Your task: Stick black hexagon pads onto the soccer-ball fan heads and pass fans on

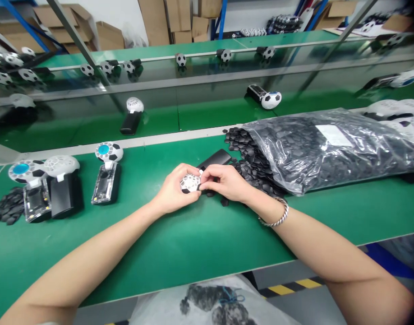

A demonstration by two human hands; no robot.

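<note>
In the middle of the bench, my left hand is wrapped round a white football-patterned head with some black patches on it. A black rectangular body lies behind my hands and appears joined to this head. My right hand has its thumb and forefinger pinched at the head's right edge; what sits between those fingertips is too small to make out. Right beside this hand, loose black patches spill from the mouth of a clear plastic bag.
Several football-headed devices stand at the left, near a small pile of black patches. Beyond a pale rail, a green conveyor carries more devices. Metal posts rise behind. The green bench ends close in front of me.
</note>
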